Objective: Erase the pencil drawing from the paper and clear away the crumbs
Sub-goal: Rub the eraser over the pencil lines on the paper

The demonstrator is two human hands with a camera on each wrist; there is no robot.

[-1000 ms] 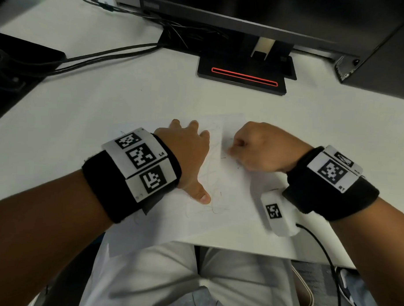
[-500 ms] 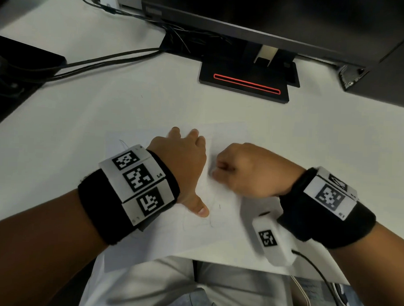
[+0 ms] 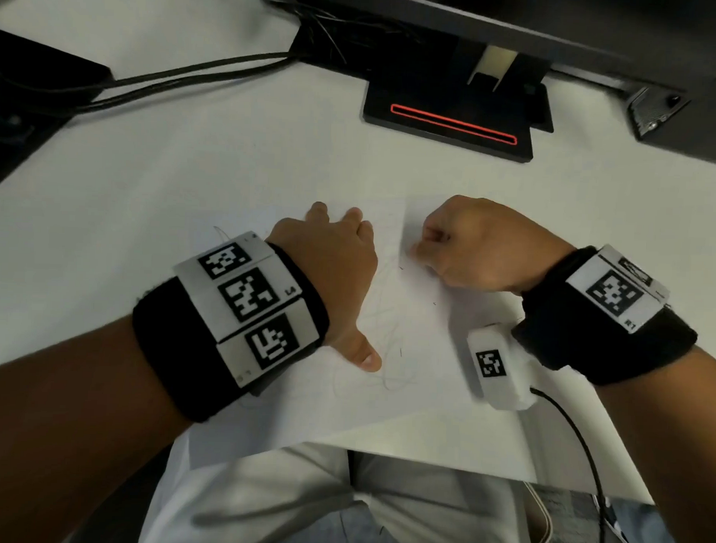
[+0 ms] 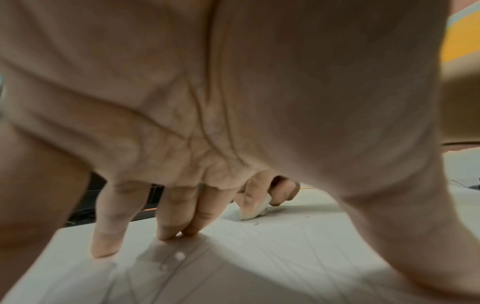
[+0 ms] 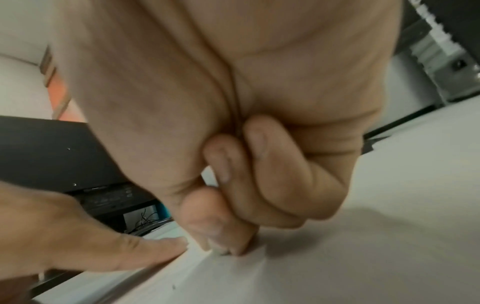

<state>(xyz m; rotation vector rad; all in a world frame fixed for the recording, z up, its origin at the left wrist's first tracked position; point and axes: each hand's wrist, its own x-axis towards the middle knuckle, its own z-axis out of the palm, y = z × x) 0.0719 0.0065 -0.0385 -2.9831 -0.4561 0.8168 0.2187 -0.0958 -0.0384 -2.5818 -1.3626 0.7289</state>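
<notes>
A white sheet of paper [image 3: 422, 355] lies on the desk near its front edge, with faint pencil lines [image 3: 386, 337] across its middle. My left hand [image 3: 332, 266] lies flat on the sheet's left half, fingers straight, thumb spread toward me. My right hand [image 3: 471, 247] is curled and pinches a small white eraser [image 4: 255, 209] between thumb and fingers, its tip pressed on the paper near the sheet's far edge. In the head view the eraser is hidden by the fingers. A few dark crumbs [image 3: 401, 268] lie beside the right hand.
A black monitor stand [image 3: 455, 124] with a red line sits at the back of the white desk [image 3: 230, 165]. Dark cables [image 3: 184, 78] run to the left. A white tagged camera block [image 3: 495, 365] with a cable hangs under my right wrist.
The right hand with the eraser slid left and toward me, then back up and right over the paper. The left hand stayed pressed on the sheet.
</notes>
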